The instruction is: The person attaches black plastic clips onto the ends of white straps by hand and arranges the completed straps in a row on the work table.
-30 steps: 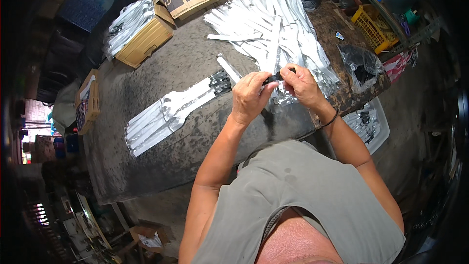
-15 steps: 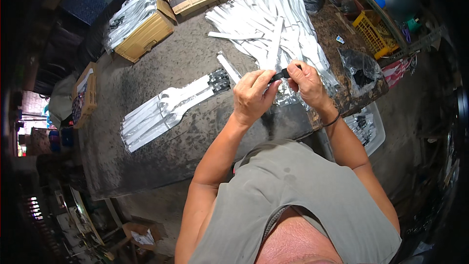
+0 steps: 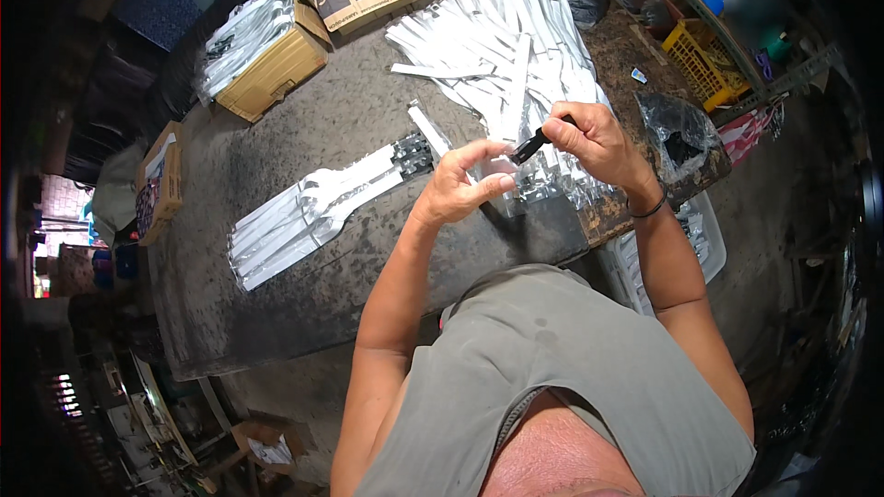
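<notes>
My right hand (image 3: 589, 143) is closed around a short, narrow black piece (image 3: 531, 145), whose exact kind I cannot make out. It slants down to the left, and its lower end lies close to the fingers of my left hand (image 3: 465, 184). That left hand has thumb and forefinger spread, with nothing gripped between them. Under and beyond my hands lies a big fanned pile of long white strips (image 3: 525, 46), some in clear plastic. To the left rests a bundle of similar white strips (image 3: 313, 207) with black ends. A single white strip (image 3: 426, 126) lies between pile and bundle.
Cardboard boxes (image 3: 276, 69) stand along the far left of the dark worktable (image 3: 368, 285). A clear bag with black contents (image 3: 681, 138) lies at the right edge. Below that edge is a translucent bin (image 3: 714, 244). A yellow basket (image 3: 700, 60) sits on the right-hand shelving.
My left hand has let go of the black piece, opened its fingers and moved slightly left and down. My right hand has shifted a little right, tilting the piece more steeply.
</notes>
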A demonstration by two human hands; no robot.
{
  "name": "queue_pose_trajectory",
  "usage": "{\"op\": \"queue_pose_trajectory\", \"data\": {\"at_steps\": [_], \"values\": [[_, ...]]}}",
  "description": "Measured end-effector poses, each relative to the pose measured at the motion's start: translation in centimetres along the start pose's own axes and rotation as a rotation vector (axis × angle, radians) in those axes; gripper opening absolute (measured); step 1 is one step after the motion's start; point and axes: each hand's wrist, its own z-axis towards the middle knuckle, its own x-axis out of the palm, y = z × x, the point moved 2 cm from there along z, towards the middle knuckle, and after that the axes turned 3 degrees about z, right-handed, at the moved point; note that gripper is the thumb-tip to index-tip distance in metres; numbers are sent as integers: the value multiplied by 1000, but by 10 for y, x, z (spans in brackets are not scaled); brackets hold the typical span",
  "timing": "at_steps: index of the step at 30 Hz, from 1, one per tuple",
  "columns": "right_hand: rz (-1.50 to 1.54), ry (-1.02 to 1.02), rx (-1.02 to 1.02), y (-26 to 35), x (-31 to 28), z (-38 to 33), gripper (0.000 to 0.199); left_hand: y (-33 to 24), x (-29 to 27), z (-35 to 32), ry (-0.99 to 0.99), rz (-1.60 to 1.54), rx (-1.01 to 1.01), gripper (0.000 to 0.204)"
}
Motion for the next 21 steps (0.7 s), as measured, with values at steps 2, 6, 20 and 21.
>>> {"op": "queue_pose_trajectory", "data": {"at_steps": [2, 6, 20, 21], "values": [[-241, -15, -117, 9, -4, 6, 21, 9, -2, -3, 136, 49, -178, 28], [-337, -215, -173, 12, -4, 17, 23, 2, 9, 5, -46, -141, -240, 17], [-391, -99, -295, 36, -1, 18, 14, -27, 20, 35, -122, -36, -158, 20], [-398, -89, -189, 40, -1, 15, 13, -31, 20, 37, -92, 25, -94, 22]]}}
